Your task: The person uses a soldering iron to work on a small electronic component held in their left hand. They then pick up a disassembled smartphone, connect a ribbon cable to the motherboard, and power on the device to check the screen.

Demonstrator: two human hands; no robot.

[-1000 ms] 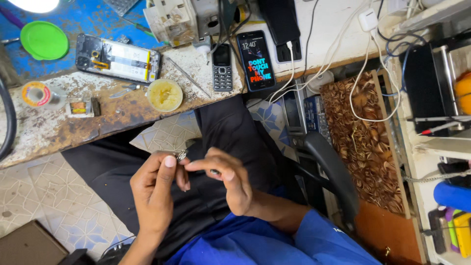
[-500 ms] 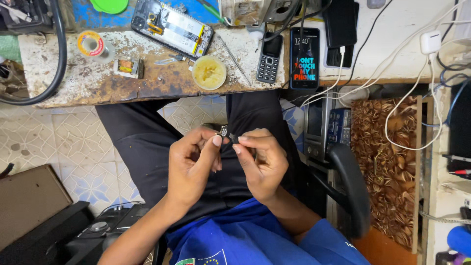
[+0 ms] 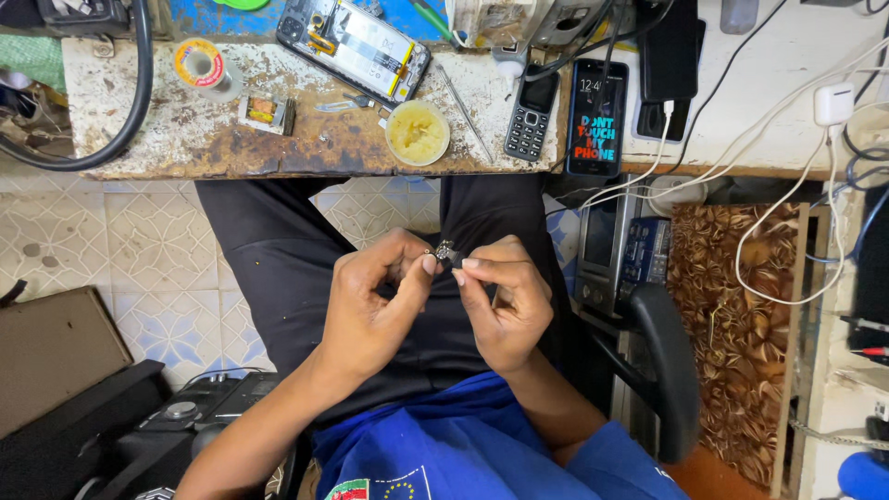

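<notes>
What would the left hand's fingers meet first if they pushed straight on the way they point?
The small metal part, already pinched at the left hand fingertips, then the right hand fingertips just beyond it. Depth between them is unclear.

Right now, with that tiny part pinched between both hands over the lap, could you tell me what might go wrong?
1. The small metal part is held only by fingertips of the left hand and right hand, away from the workbench; a slip could send it onto the dark trousers or patterned floor tiles, where it may be hard to spot.
2. It may bend if squeezed hard.
</notes>
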